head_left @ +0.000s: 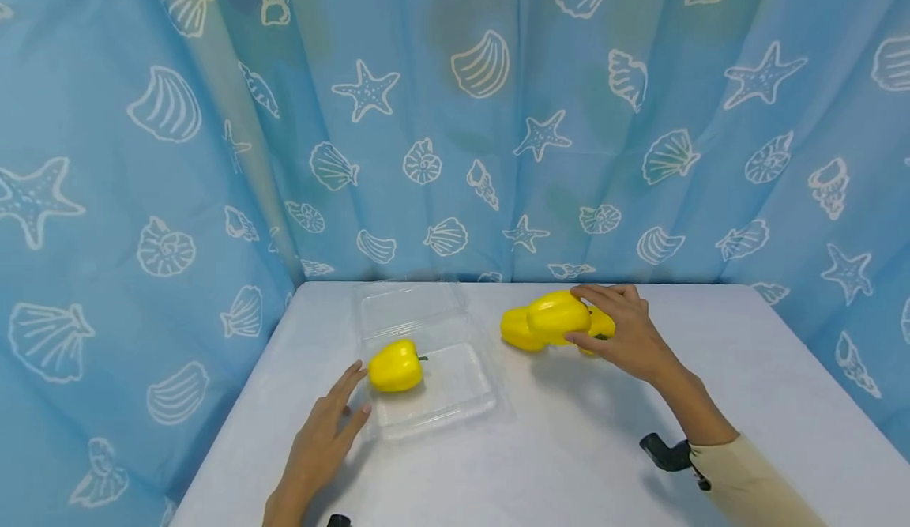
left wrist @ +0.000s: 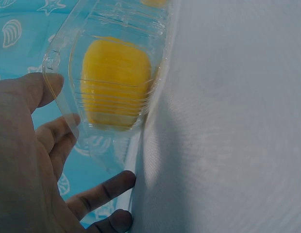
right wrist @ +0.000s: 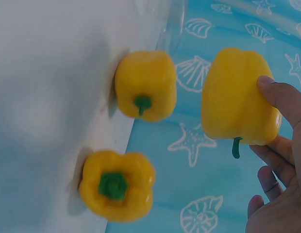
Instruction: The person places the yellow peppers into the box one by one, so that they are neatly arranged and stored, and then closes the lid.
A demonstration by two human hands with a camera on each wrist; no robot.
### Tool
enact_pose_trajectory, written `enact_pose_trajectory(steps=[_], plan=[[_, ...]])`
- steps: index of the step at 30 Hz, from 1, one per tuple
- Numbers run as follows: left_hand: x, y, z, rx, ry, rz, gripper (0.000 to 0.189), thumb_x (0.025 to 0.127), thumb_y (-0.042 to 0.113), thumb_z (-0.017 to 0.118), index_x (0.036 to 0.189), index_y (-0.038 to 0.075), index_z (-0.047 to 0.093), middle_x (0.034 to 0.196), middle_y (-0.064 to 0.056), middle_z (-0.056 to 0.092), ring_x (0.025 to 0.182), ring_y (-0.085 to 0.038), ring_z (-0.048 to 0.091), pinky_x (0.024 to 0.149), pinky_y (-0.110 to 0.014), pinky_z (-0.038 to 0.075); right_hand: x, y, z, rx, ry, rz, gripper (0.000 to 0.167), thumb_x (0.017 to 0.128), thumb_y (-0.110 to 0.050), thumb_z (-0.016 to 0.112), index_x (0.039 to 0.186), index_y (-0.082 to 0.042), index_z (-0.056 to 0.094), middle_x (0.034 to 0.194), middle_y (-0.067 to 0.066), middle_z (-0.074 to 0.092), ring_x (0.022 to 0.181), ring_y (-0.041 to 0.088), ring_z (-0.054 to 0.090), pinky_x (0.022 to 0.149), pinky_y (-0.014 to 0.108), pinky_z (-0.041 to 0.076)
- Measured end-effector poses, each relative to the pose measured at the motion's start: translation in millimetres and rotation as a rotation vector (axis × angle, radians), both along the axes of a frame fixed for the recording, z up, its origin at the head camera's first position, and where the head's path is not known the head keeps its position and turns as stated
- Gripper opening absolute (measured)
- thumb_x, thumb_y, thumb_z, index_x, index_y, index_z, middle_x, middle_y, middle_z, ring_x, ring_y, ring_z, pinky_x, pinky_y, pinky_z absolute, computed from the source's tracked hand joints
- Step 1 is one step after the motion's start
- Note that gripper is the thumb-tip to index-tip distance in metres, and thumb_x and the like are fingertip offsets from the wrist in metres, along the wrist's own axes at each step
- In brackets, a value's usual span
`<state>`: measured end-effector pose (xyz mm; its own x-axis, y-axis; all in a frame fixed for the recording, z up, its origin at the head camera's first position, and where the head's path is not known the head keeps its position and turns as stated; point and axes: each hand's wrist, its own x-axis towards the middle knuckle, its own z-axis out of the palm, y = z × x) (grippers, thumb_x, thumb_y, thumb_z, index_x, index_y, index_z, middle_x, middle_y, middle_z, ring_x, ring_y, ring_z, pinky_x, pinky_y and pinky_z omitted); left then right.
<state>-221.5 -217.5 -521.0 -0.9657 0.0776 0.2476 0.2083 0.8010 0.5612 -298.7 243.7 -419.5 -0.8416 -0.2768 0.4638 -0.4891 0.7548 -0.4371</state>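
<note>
My right hand (head_left: 626, 329) holds a yellow bell pepper (head_left: 558, 318) between thumb and fingers, raised off the table; its green stem shows in the right wrist view. Two more yellow bell peppers stand on the table near it, one (right wrist: 145, 85) with its stem facing the camera, the other (right wrist: 119, 184) nearer the camera. A clear plastic clamshell box (head_left: 455, 389) lies with its lid (head_left: 408, 310) folded back. Inside its left part sits one yellow bell pepper (head_left: 395, 367). My left hand (head_left: 323, 428) touches the box's left rim with spread, fairly straight fingers.
A white-covered table (head_left: 569, 448) carries everything. Blue curtains (head_left: 455, 132) with white shell and starfish prints hang behind it and at the sides. A black wrist device (head_left: 667, 453) sits by the right sleeve (head_left: 746, 483).
</note>
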Motion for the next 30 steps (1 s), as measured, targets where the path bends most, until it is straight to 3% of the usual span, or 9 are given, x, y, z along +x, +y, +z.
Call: enact_pose_trajectory(steps=[6,12,17,22,30], plan=[[-0.7,-0.8,-0.8,0.004,0.006,-0.013,0.056,0.103,0.041,0.055,0.155,0.031,0.037,0.162,0.011,0.029,0.095,-0.013,0.052,0.087,-0.046,0.042,-6.7,-21,-3.1,-0.019,0.028,0.073,0.068,0.078,-0.032,0.088,0.138,-0.015,0.06,0.139,0.008,0.058,0.116,0.029,0.039,0.085,0.051,0.026],[-0.3,2.1,2.5,0.001,-0.009,0.001,0.057,0.103,0.043,0.055,0.156,0.033,0.036,0.162,0.013,0.029,0.098,-0.013,0.051,0.077,-0.041,0.044,-13.8,-42,-2.9,-0.03,0.053,0.126,0.068,0.077,-0.031,0.089,0.137,-0.015,0.061,0.139,0.006,0.059,0.113,0.025,0.04,0.084,0.049,0.027],[2.6,1.8,2.0,-0.012,-0.03,0.004,0.058,0.102,0.043,0.055,0.155,0.031,0.037,0.161,0.012,0.03,0.097,-0.014,0.051,0.076,-0.039,0.044,-14.2,-56,-8.6,-0.045,0.012,0.151,0.069,0.078,-0.035,0.088,0.138,-0.015,0.061,0.14,0.005,0.059,0.114,0.026,0.04,0.085,0.05,0.028],[0.0,1.7,1.9,-0.003,-0.007,-0.009,0.058,0.102,0.044,0.055,0.156,0.031,0.037,0.161,0.013,0.03,0.096,-0.014,0.05,0.075,-0.038,0.044,-17.7,-68,-11.4,-0.059,-0.004,0.176,0.067,0.079,-0.037,0.086,0.138,-0.016,0.061,0.141,0.003,0.058,0.117,0.025,0.04,0.087,0.05,0.029],[-0.9,0.1,1.2,-0.008,-0.028,0.021,0.057,0.102,0.045,0.055,0.155,0.034,0.037,0.161,0.014,0.03,0.098,-0.014,0.051,0.076,-0.039,0.045,-23.0,-86,-10.1,-0.079,-0.045,0.215,0.067,0.08,-0.038,0.085,0.139,-0.017,0.061,0.141,0.002,0.057,0.119,0.024,0.039,0.091,0.052,0.028]])
